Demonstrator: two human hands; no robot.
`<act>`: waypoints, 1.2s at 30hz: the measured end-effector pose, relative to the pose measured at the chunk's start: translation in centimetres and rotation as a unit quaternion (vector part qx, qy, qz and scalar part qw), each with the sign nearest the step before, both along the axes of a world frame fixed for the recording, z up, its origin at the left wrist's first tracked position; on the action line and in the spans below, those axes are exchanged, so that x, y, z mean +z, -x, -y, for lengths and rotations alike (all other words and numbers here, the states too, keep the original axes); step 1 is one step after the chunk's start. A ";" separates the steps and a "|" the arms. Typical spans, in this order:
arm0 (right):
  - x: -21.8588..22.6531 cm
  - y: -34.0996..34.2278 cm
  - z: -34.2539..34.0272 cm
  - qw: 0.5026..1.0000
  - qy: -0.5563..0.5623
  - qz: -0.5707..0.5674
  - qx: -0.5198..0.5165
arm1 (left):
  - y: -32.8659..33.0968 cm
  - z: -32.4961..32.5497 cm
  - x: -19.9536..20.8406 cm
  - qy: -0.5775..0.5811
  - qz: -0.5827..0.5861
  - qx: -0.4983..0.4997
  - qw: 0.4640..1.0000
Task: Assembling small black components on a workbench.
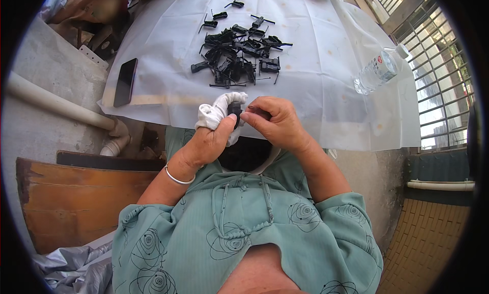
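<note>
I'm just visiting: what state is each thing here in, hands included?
Left hand: closed on a black piece
Right hand: fingertips at that piece, grip unclear
Cloth: bunched, by the left hand
Loose pieces: mostly heaped, a few scattered
Phone: lying flat, dark
Bottle: capped
Sheet: spread out, creased

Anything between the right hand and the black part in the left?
Nothing visible. The fingers of the right hand are right at the black part; contact is hard to tell. The white cloth at the left hand lies mostly on the part's other side.
</note>
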State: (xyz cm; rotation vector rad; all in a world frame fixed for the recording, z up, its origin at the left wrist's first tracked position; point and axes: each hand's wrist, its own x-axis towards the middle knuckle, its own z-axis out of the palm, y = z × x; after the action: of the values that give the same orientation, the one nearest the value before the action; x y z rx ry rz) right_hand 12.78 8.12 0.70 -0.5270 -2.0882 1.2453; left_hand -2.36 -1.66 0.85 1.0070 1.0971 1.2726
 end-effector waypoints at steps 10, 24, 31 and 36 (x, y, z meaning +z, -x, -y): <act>-0.3 0.2 0.4 0.998 0.009 0.019 0.051 | -1.0 -0.3 -0.4 -0.050 -0.092 0.054 0.993; 0.0 0.2 -4.4 0.978 -0.074 0.194 -0.032 | 0.9 -0.9 0.4 -0.273 -0.596 0.077 0.752; -3.3 0.4 -5.6 0.893 -0.343 0.257 -0.140 | -0.2 -1.7 -0.9 -0.089 -0.277 0.195 0.937; -0.9 -0.3 -1.1 0.881 -0.429 0.194 -0.040 | 0.2 -3.4 -1.5 -0.114 -0.419 0.183 0.882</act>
State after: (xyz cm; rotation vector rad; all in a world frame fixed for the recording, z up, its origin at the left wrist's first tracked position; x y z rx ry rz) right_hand 13.04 9.26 -0.22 -0.4469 -2.6319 0.0694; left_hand -2.53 1.76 -0.61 1.6680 1.8979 1.2987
